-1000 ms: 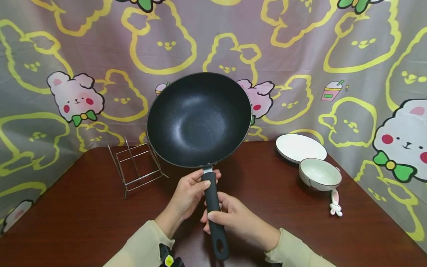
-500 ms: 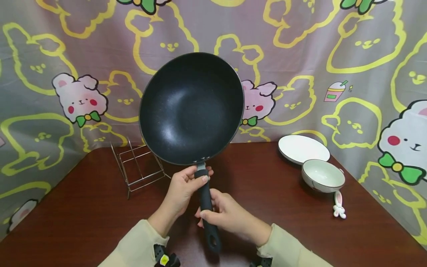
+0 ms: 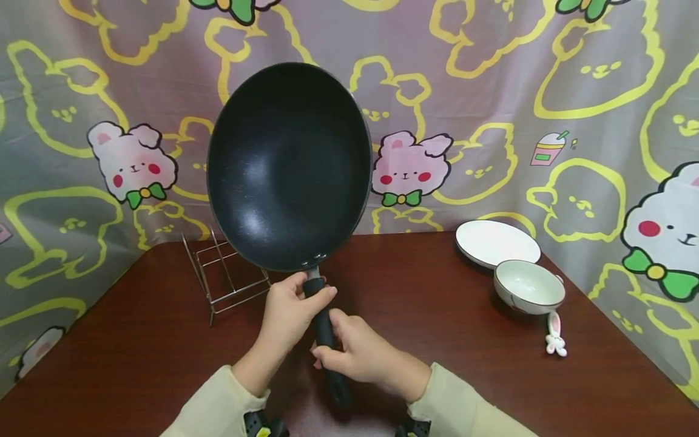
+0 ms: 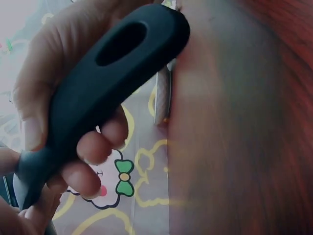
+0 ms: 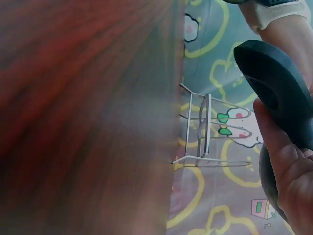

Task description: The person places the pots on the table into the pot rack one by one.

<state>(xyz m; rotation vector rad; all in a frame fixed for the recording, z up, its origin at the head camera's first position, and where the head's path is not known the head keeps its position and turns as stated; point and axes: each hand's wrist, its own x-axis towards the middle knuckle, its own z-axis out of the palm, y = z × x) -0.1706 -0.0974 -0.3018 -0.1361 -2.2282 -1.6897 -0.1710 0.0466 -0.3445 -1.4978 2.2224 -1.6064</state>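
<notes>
Since the earlier frames the black wok has risen higher and swung to the left, and now its inside faces the camera almost fully, tilted steeply on its edge. Both hands have also shifted a little to the left with it.

The left hand is wrapped around the top of the black handle, just below the metal neck where the handle joins the bowl; its grip is closed on the handle. The right hand holds the same handle lower down, fingers curled round it, so this grip is closed on the handle too. In the left wrist view the end of the handle with its hanging hole shows in front of the fingers.

The wok is held in the air above the dark red surface, touching nothing else. A wire rack stands on the surface behind and to the left of the hands, partly hidden by the wok. At the far right lie a white plate, a white bowl just beside it, and a small pink rabbit figure near the bowl. A curtain with cartoon rabbits hangs behind.
</notes>
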